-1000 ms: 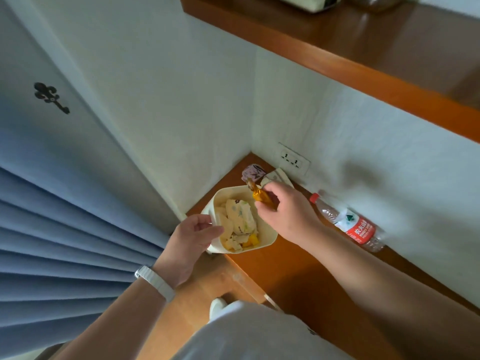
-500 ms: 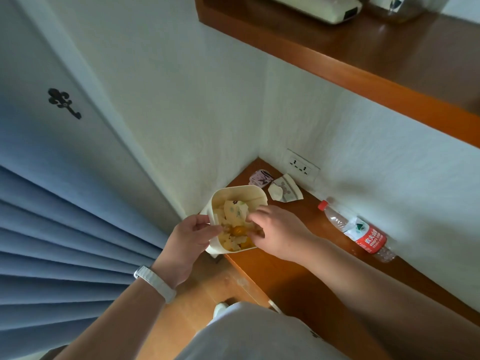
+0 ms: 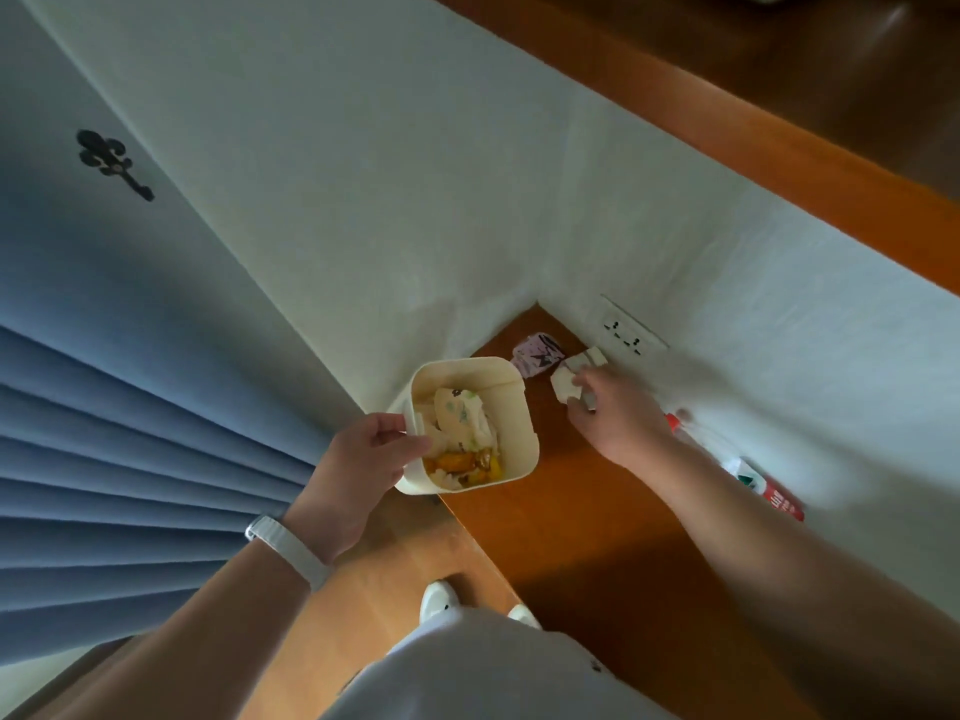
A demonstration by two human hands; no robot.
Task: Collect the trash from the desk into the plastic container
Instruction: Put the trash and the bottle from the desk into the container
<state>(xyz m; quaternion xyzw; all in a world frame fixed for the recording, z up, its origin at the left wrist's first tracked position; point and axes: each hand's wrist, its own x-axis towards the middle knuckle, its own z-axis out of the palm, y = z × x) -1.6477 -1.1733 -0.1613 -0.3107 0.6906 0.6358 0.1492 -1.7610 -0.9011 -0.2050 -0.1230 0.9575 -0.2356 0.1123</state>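
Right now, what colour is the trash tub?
Cream; the plastic container shows best in the head view.

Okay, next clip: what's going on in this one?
A person is clearing trash off a desk. The left hand grips the rim of a cream container, already partly filled with wrappers, at the desk's edge. The right hand reaches toward the wall and pinches a white wrapper. A purple wrapper lies beside it in the corner and a bottle lies along the wall, neither picked up yet.
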